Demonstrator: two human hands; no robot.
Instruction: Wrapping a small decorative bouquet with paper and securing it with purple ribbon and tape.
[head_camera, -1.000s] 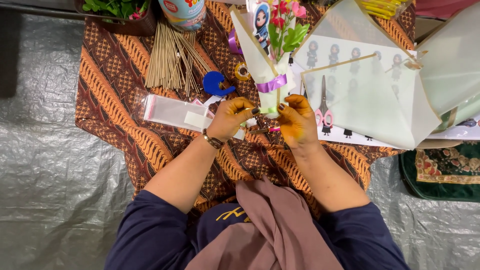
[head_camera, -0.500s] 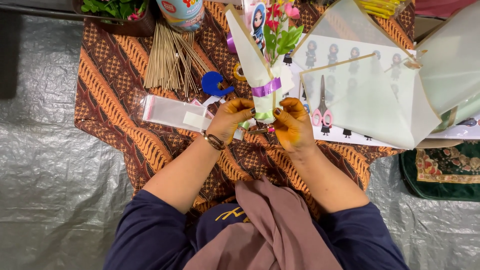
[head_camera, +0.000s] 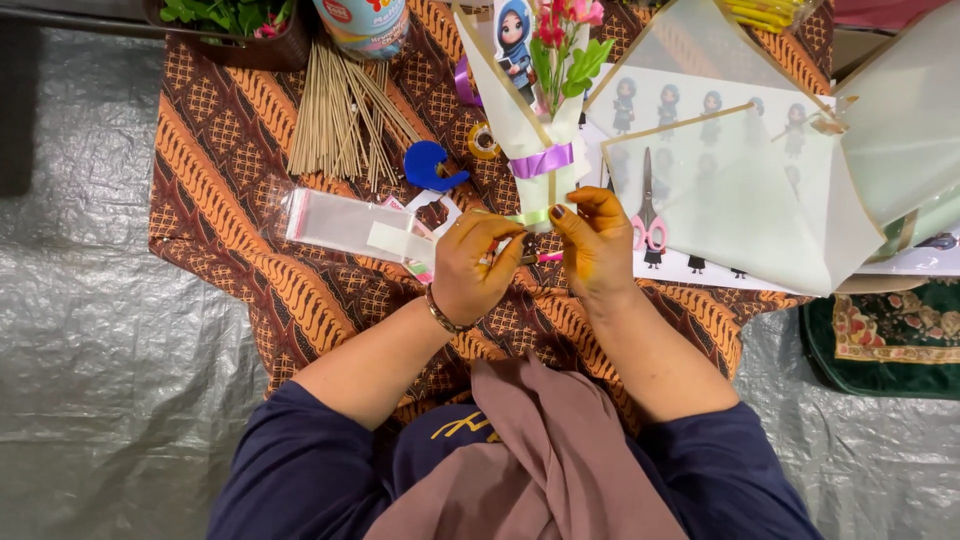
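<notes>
Sleeves of dark blue and a fold of mauve cloth fill the near edge of the view, and from them both forearms reach forward over a batik cloth in brown and orange that covers the surface. At the base of a small wrapped bouquet the two hands meet: the left hand, with a bracelet at the wrist, is curled and pinches a pale green ribbon that crosses the bottom of the bouquet's stem, while the right hand is closed round the stem just below the wrapping, its thumb pressed on the same ribbon. A pink-ended bit shows between the hands; what it is cannot be told. The bouquet stands just beyond the hands, a cream paper cone bound by a purple ribbon band, with pink flowers, green leaves and a small cartoon figure card at its top. Left of the bouquet lie a clear plastic sleeve, a blue tape dispenser and, farther off, a bundle of thin wooden sticks. Right of the bouquet, pink-handled scissors lie under large sheets of translucent wrapping paper. Farthest, left of the bouquet's top, stand a round tin and a dark tray of greenery.
</notes>
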